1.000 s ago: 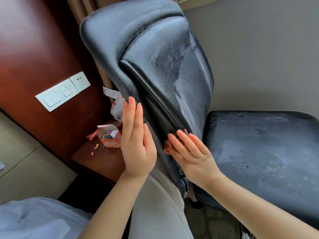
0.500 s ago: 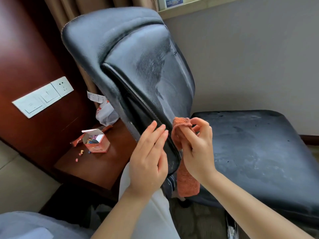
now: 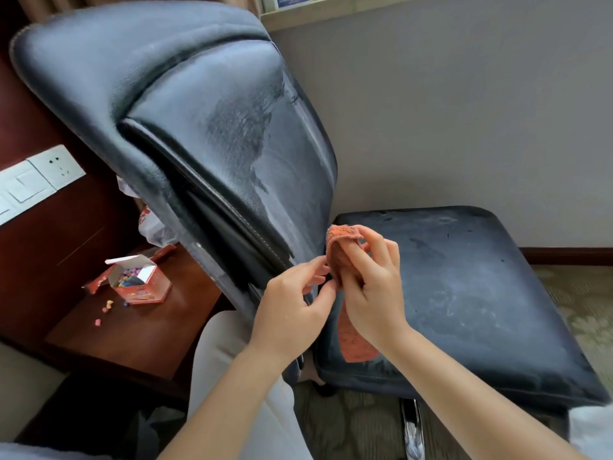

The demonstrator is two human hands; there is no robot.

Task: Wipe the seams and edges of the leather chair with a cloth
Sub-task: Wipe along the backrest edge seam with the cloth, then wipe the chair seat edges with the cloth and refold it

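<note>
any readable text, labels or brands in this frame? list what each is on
No text can be read.
Blue card on the window ledge: white print, too blurred.
Red box on the wooden table: printing too small.
White plastic bag behind the chair back: red marks, illegible.

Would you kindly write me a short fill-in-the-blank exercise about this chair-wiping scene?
1. The cloth held in the right hand is ____ in colour.
2. The left hand pinches the cloth's ____ edge.
3. The open box sits on a ____ shelf.

Missing words: orange; left; wooden
</note>
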